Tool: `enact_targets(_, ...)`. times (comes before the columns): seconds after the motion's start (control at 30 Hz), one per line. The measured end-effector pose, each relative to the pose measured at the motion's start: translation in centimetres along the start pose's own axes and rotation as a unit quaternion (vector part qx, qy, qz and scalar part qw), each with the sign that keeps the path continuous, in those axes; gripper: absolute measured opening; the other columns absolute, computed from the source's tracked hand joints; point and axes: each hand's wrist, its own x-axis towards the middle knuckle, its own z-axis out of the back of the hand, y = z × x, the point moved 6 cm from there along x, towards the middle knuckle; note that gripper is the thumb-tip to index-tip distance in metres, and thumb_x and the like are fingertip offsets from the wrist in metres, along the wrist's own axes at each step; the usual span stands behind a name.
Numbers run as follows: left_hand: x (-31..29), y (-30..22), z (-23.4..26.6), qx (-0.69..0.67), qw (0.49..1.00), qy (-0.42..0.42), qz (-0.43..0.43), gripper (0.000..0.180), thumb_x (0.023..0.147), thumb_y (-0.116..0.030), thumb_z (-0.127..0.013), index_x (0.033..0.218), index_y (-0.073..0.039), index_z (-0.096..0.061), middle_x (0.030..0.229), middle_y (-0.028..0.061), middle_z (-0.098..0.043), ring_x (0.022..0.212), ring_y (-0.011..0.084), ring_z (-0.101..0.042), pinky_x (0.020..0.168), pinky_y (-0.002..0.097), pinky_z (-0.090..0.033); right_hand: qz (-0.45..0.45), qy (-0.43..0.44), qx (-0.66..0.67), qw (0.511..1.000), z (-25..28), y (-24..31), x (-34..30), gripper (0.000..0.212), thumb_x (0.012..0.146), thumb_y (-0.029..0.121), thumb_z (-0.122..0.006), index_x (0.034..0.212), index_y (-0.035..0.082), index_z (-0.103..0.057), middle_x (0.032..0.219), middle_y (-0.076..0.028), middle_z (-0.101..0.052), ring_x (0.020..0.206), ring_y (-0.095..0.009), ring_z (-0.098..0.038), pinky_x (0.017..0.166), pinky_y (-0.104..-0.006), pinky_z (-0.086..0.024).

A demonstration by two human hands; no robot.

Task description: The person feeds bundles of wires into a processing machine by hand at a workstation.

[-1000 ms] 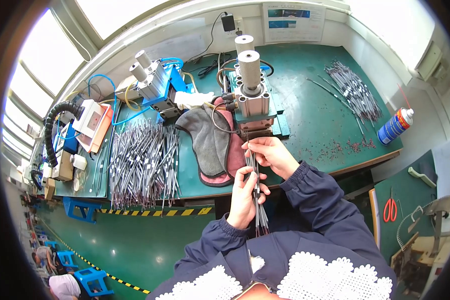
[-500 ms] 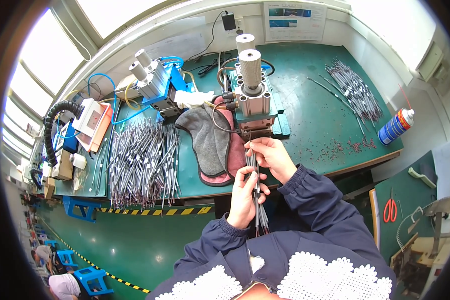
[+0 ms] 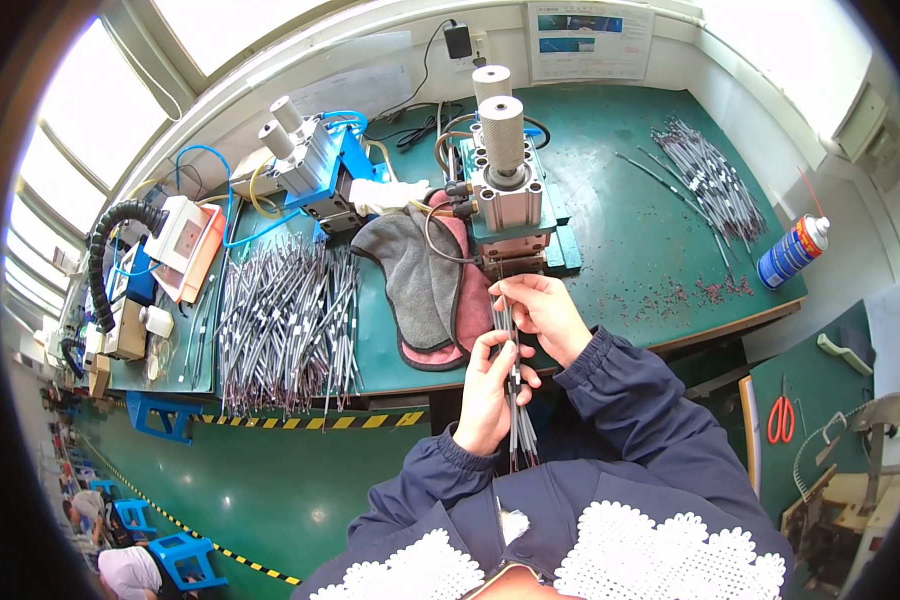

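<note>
My left hand (image 3: 488, 395) is closed round a small bundle of thin dark cables (image 3: 516, 425), whose lower ends hang toward my chest. Just above it, my right hand (image 3: 542, 312) pinches the upper end of a cable from that bundle. The pinched tip points at the lower front of a pneumatic press (image 3: 510, 210) with a knurled metal cylinder on top. Whether the tip is inside the press I cannot tell. A grey and pink cloth (image 3: 415, 280) lies to the left of the press.
A large heap of cables (image 3: 285, 325) lies at left, a smaller pile (image 3: 710, 180) at far right. Reddish scraps (image 3: 690, 295) and a blue spray can (image 3: 792, 252) are near the right edge. A second press (image 3: 305, 160) stands behind the heap. Red scissors (image 3: 781, 420) lie on a side table.
</note>
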Motion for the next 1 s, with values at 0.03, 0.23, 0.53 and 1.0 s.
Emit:
enact_targets(0.03,-0.02,0.02,0.01,0.000,1.000,-0.001,0.003,0.019,0.093,-0.016,-0.051,0.109,-0.010,-0.042,0.091,0.0111,-0.059,0.061,0.0171,-0.060,0.041,0.0209,-0.040,-0.001,0.000,0.000,1.000,0.00,-0.03,-0.02,0.016,0.087,0.013,-0.056,0.091,0.000,-0.064,0.073,-0.002,-0.061,0.045,-0.002,-0.041,0.041,-0.0163,-0.031)
enact_targets(0.23,-0.08,0.04,-0.19,0.002,1.000,0.007,0.002,0.019,0.093,-0.016,-0.051,0.109,-0.010,-0.042,0.091,0.0107,-0.059,0.061,0.0173,-0.060,0.041,0.0210,-0.040,-0.001,-0.003,0.006,1.000,0.04,0.13,-0.24,0.016,0.087,0.012,-0.056,0.091,0.000,-0.064,0.073,-0.002,-0.061,0.045,-0.002,-0.041,0.041,-0.0165,-0.031)
enact_targets(0.53,0.14,0.14,0.36,-0.007,1.000,0.011,0.009,0.018,0.093,-0.016,-0.051,0.108,-0.010,-0.043,0.090,0.0107,-0.059,0.062,0.0184,-0.061,0.041,0.0209,-0.040,0.005,0.005,0.012,1.000,-0.30,-0.05,-0.57,0.016,0.087,0.014,-0.058,0.092,0.000,-0.065,0.075,-0.004,-0.062,0.048,-0.002,-0.043,0.045,-0.0176,-0.036)
enact_targets(1.0,0.02,0.06,0.29,0.003,1.000,0.007,0.012,0.017,0.094,-0.017,-0.049,0.109,-0.010,-0.044,0.091,0.0103,-0.058,0.061,0.0186,-0.060,0.041,0.0214,-0.039,0.016,0.003,0.009,1.000,-0.20,0.24,0.05,0.016,0.087,0.013,-0.057,0.092,0.000,-0.065,0.074,-0.004,-0.062,0.044,-0.002,-0.040,0.042,-0.0172,-0.032)
